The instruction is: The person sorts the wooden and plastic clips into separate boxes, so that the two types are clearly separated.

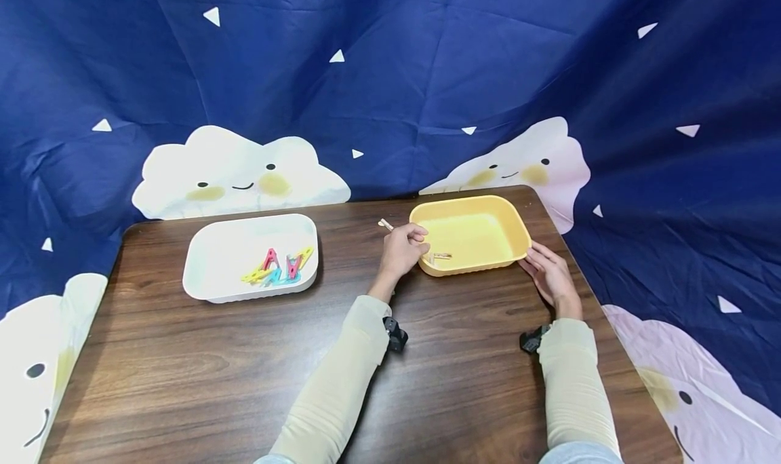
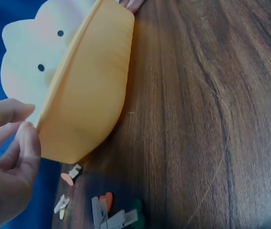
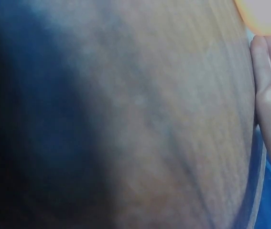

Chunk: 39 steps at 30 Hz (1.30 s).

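My left hand (image 1: 401, 250) is at the left rim of a yellow basket (image 1: 518, 237), its thumb and fingers bent with a gap between the tips. Nothing shows between those fingertips in the left wrist view. A small wooden clothespin (image 1: 442, 256) lies in the basket's near left corner. My right hand (image 1: 554, 281) touches the basket's near right corner with extended fingers, which the right wrist view catches at its edge. On the table beside my left hand are several mini clothespins (image 2: 116, 219) with coloured decorations; the hand mostly hides them in the head view.
A white basket (image 1: 210, 264) stands on the left of the wooden table (image 1: 201, 362), with several red, yellow and blue plastic clothespins (image 1: 293, 266) in its right part. A blue cloth (image 1: 390, 98) with clouds hangs behind the table.
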{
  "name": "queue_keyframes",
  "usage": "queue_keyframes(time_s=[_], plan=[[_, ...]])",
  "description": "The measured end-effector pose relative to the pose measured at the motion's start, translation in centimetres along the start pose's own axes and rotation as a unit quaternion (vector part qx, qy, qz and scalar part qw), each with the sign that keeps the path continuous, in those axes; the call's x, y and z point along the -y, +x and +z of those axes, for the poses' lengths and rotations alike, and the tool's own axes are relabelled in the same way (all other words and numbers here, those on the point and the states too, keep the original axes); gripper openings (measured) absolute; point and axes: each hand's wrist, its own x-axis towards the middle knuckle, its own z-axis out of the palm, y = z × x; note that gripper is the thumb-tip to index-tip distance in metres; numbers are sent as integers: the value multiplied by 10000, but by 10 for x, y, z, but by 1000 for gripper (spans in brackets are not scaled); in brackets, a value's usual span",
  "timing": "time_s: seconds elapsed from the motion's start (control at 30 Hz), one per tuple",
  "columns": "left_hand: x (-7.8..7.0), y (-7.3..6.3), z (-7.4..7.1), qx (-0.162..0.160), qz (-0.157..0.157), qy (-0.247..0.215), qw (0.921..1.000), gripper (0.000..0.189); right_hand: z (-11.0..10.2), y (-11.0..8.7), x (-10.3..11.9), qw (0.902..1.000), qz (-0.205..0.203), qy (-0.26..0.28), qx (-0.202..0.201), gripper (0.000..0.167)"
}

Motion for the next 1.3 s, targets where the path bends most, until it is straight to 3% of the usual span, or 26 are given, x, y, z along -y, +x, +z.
queue_keyframes(time_s=[0.13, 0.3, 0.4, 0.6, 0.87, 1.3], plan=[[3, -1, -5, 381, 134, -148, 9991, 21, 1, 0, 0, 10000, -10, 31, 11, 29], [9, -2, -14, 970, 341, -666, 9925, 24, 1, 0, 0, 10000, -9, 26, -30, 29], [16, -3, -20, 1002, 182, -925, 9905, 27, 1, -1, -1, 9999, -3, 96, -36, 29], [28, -4, -37, 725, -97, -1171, 9904, 30, 1, 1, -1, 10000, -14, 87, -31, 30], [43, -10, -52, 845, -230, -919, 9919, 33, 0, 0, -1, 9999, -6, 147, 1, 32], [61, -21, -56, 1188, -310, -160, 9923, 32, -1, 1, -1, 9999, -58, 83, 21, 30]])
